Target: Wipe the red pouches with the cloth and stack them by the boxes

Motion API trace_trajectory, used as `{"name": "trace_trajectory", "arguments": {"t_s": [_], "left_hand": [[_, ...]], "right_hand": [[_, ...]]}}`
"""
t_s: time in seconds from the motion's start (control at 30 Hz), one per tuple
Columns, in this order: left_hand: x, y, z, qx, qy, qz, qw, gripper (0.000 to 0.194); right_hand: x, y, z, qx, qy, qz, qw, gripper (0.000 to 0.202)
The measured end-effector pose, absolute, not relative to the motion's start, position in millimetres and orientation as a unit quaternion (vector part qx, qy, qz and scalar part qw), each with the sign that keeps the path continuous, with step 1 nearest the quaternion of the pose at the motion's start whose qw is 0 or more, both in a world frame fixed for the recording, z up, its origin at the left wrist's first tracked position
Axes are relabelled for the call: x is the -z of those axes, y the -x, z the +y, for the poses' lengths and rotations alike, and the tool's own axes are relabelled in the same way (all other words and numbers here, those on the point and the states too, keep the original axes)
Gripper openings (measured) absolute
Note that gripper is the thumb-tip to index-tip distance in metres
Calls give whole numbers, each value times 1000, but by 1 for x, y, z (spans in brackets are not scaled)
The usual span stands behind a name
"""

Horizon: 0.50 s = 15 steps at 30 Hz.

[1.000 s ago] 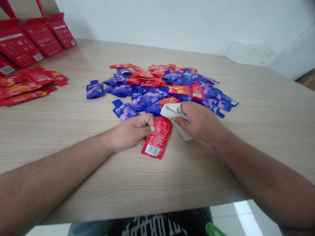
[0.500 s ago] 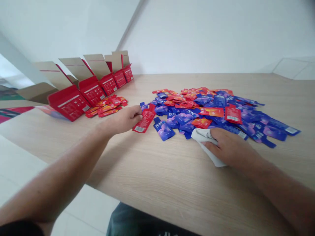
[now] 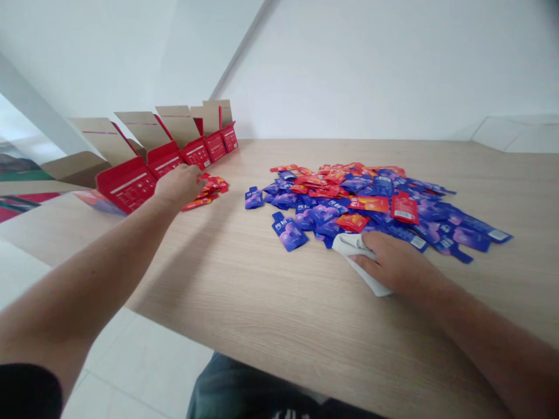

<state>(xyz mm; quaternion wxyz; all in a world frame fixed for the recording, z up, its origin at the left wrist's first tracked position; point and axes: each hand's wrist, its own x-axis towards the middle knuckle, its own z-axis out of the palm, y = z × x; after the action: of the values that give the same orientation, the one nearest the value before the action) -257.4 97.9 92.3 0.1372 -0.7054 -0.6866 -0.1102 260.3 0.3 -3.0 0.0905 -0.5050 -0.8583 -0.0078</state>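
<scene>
My left hand (image 3: 180,185) is over a small pile of red and orange sachets (image 3: 216,185), beside the row of boxes. Its fingers are curled in at the pile's edge around a red sachet, which the hand mostly hides. My right hand (image 3: 388,259) grips a folded white cloth (image 3: 367,273) on the wooden table, at the near edge of a wide mixed heap. Blue-purple sachets (image 3: 290,234) and red ones (image 3: 404,208) make up that heap, several of them overlapping. A blue sachet (image 3: 254,198) lies at its left end.
Several red cardboard boxes (image 3: 126,185) stand in a row along the left side, their brown flaps (image 3: 105,139) raised. The wooden table (image 3: 262,308) runs back to a white wall (image 3: 349,70). My legs (image 3: 244,387) are below its front edge.
My left hand has moved left with the red sachet, from beside the mixed heap to the small pile by the boxes. My right hand stays on the cloth. The view has shifted slightly.
</scene>
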Motion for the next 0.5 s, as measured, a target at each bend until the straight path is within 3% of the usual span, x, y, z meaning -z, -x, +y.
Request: {"name": "trace_trajectory", "arguments": {"t_s": [0.13, 0.4, 0.5], "left_hand": [[-62, 202, 95, 103, 744, -651, 114, 30], [-52, 42, 81, 139, 846, -514, -15, 24], [-50, -14, 87, 142, 885, -443, -18, 27]], "right_hand": [[-7, -253, -9, -11, 477, -876, 75, 23], [-10, -239, -19, -81, 404, -908, 77, 23], [-7, -239, -14, -95, 397, -909, 84, 25]]}}
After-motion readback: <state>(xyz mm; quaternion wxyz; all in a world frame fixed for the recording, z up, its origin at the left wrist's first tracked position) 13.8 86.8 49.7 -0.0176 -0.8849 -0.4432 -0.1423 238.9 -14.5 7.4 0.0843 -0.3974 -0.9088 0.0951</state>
